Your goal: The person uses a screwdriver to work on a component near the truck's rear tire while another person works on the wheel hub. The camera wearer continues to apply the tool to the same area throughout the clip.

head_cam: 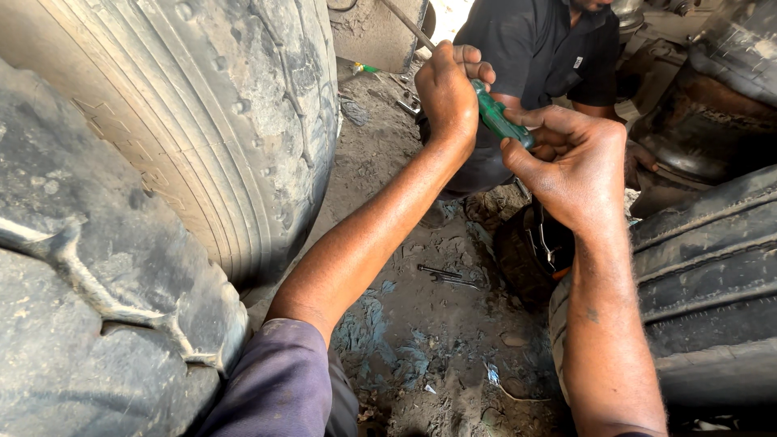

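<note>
Hands are meeting in the upper middle of the head view: the left hand (447, 95) is closing in a fist around the metal shank of a green-handled screwdriver (498, 117), while the right hand (576, 162) is curling its fingers over the butt of the handle, thumb lying along it. The tool is slanting from upper left down to lower right, its shank running up out of the fist toward the frame's top edge; the tip is not showing.

The grip on bare steel looks risky: with dusty, greasy skin, a hard push could let the fist slide or the tip jump, and a co-worker in a dark shirt (534, 48) is crouching just behind the tool.

The handle is looking translucent green, ribbed and grimy, the shank thin and dull.

A worn truck tyre (202, 137) is filling the left, another tyre (704, 275) is lying at the right, and a spanner (447, 276) is resting on the dirt ground (421, 340) between them.
</note>
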